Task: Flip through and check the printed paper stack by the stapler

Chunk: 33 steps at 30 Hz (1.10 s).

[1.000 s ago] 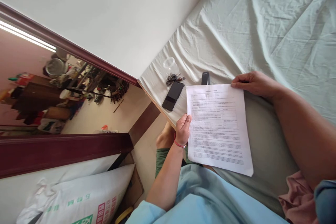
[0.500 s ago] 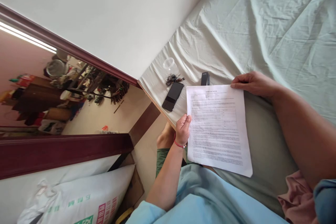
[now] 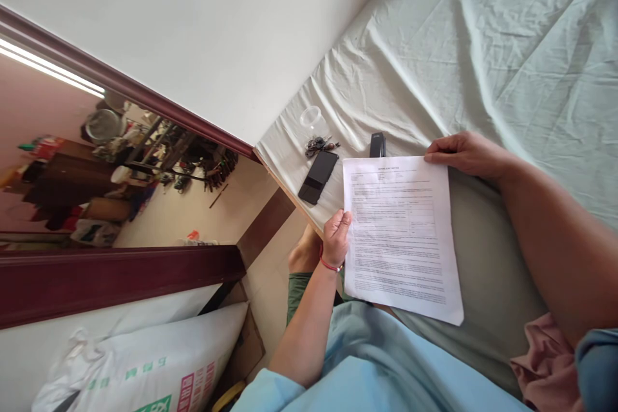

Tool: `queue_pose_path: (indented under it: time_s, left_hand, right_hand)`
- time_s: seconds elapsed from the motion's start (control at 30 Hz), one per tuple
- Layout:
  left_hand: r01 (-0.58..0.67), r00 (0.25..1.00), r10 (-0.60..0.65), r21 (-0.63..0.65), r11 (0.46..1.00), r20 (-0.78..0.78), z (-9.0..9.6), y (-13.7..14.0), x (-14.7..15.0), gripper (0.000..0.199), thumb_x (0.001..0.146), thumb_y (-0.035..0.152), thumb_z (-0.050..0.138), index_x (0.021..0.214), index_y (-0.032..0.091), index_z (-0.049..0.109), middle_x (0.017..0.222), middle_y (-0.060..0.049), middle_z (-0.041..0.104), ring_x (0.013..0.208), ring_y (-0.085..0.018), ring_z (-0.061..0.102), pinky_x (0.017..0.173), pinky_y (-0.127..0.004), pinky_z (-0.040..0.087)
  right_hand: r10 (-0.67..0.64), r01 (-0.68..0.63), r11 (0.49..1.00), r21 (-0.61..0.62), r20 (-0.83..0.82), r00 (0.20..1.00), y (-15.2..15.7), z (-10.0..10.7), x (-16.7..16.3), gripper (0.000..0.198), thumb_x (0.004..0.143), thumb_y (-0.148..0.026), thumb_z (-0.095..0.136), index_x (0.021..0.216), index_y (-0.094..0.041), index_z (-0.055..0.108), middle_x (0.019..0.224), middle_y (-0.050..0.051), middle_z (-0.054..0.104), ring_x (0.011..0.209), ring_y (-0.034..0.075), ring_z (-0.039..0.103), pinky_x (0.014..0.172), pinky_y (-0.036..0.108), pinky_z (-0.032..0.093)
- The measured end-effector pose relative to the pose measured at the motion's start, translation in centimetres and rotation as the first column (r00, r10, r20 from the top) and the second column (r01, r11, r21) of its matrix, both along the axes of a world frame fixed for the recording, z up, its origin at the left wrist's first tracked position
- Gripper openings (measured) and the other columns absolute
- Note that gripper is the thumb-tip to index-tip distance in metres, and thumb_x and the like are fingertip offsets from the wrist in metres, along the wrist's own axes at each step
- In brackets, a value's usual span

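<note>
Barely anything shifts from the earlier frame, just the paper's [image 3: 403, 241] loose lower corner. Your left hand [image 3: 337, 236] pinches its left edge, your right hand [image 3: 449, 151] its top right corner, over the cloth [image 3: 483, 77] near the stapler [image 3: 378, 145]; uneven pulling could crease or tear it.

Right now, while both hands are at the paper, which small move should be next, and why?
Perhaps draw the paper slightly toward you: its top edge hides the near end of the black object, and the paper seems held well enough, with the left hand at its left edge and the right hand at its top right corner.
</note>
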<state>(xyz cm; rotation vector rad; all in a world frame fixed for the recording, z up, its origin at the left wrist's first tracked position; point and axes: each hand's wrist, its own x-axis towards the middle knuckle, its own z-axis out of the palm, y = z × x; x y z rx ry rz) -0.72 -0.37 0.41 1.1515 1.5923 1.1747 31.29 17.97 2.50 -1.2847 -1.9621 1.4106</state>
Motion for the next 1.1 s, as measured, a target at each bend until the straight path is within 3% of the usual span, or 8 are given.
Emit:
queue_pose_path:
  time_s: [0.73,0.93,1.1]
  left_hand:
    - [0.004,1.0,-0.004,0.007,1.0,-0.015,0.0,0.1,0.0,0.059,0.093,0.073,0.067,0.071,0.02,0.049,0.067,0.002,0.045,0.064,-0.013,0.038,0.061,-0.028,0.034]
    - [0.034,0.995,-0.032,0.018,0.999,-0.093,0.0,-0.1,-0.1,0.057,0.097,0.071,0.063,0.073,0.02,0.052,0.068,0.002,0.047,0.066,-0.014,0.04,0.064,-0.029,0.035]
    - [0.072,0.99,-0.071,0.005,0.997,-0.125,0.5,-0.2,0.2,0.059,0.096,0.072,0.063,0.07,0.021,0.047,0.065,0.003,0.041,0.064,-0.014,0.036,0.061,-0.03,0.03]
  right_hand:
    - [0.018,-0.018,1.0,0.011,0.012,1.0,0.2,-0.3,0.0,0.049,0.083,-0.076,0.071,0.086,-0.028,0.078,0.087,0.002,0.076,0.09,0.028,0.067,0.086,0.042,0.048]
    - [0.053,-0.064,0.994,0.084,0.122,0.991,-0.3,1.3,-1.1,0.054,0.084,-0.08,0.064,0.092,-0.029,0.079,0.088,0.004,0.075,0.086,0.027,0.066,0.08,0.042,0.047]
    - [0.057,-0.095,0.968,0.234,0.162,0.985,-1.3,2.8,-3.2,0.047,0.087,-0.073,0.064,0.091,-0.029,0.08,0.089,0.007,0.076,0.09,0.028,0.067,0.08,0.042,0.048]
